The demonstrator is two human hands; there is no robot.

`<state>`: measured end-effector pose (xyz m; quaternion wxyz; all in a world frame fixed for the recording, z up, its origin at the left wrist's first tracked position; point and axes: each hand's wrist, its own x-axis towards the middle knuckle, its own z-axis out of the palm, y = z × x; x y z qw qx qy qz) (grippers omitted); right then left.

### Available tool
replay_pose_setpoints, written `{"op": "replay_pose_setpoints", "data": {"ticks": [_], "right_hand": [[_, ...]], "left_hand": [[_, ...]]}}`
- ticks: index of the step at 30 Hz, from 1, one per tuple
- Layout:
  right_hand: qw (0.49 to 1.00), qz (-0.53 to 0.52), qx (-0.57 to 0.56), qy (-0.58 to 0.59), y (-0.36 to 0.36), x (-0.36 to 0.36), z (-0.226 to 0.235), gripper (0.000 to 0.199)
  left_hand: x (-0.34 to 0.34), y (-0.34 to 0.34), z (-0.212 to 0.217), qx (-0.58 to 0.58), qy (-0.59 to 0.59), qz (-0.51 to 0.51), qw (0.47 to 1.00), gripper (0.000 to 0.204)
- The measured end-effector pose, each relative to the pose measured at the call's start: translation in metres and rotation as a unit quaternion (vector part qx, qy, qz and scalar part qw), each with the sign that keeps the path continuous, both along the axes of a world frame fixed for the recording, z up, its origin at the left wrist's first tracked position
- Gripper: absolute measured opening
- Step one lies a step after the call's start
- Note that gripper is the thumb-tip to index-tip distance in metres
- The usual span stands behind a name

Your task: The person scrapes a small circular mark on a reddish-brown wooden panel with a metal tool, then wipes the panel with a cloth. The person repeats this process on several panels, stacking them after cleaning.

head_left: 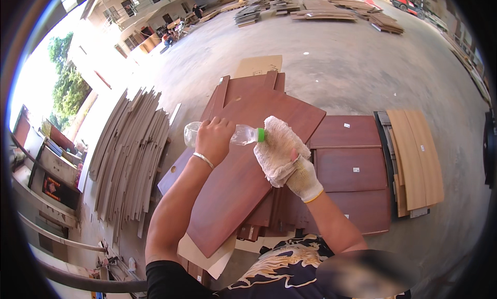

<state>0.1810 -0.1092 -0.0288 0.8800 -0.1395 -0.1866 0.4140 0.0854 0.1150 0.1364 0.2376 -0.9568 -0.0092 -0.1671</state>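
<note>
My bare left hand (213, 138) is wrapped round a clear plastic bottle (243, 135) with a green cap, held on its side above a reddish-brown wood panel (228, 195). The cap end touches or nearly touches a pale, fluffy cloth (279, 151). My right hand (304, 180), in a white knit glove with a yellow cuff edge, grips that cloth from its lower right side; most of its fingers are hidden by the cloth. The panel lies askew on top of other brown boards.
Three brown panels with small white labels (352, 169) lie to the right, beside light wood boards (414, 159). A stack of narrow grey-brown strips (127, 159) is at the left. More board piles (323, 10) and a red forklift (407, 3) stand far off.
</note>
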Motion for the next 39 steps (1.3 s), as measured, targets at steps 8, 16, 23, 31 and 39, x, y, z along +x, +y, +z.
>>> {"op": "replay_pose_setpoints", "data": {"ticks": [8,16,23,31,39], "right_hand": [[0.988,0.129,0.049,0.073,0.028,-0.018,0.008,0.071],[0.988,0.026,0.033,0.148,0.019,-0.036,0.013,0.056],[0.894,-0.310,-0.265,-0.185,-0.087,0.030,-0.012,0.043],[0.574,-0.073,-0.168,-0.798,-0.016,-0.101,0.025,0.047],[0.582,-0.347,-0.373,-0.633,-0.028,0.075,-0.026,0.042]], "left_hand": [[-0.056,0.007,-0.024,-0.075,-0.006,0.000,0.997,0.018],[-0.075,0.048,-0.079,-0.405,-0.207,0.091,0.886,0.057],[-0.092,0.097,-0.132,-0.626,-0.361,0.101,0.684,0.063],[-0.128,0.085,-0.184,-0.433,-0.128,0.312,0.836,0.100],[-0.122,0.068,-0.163,-0.402,-0.092,0.315,0.855,0.084]]}}
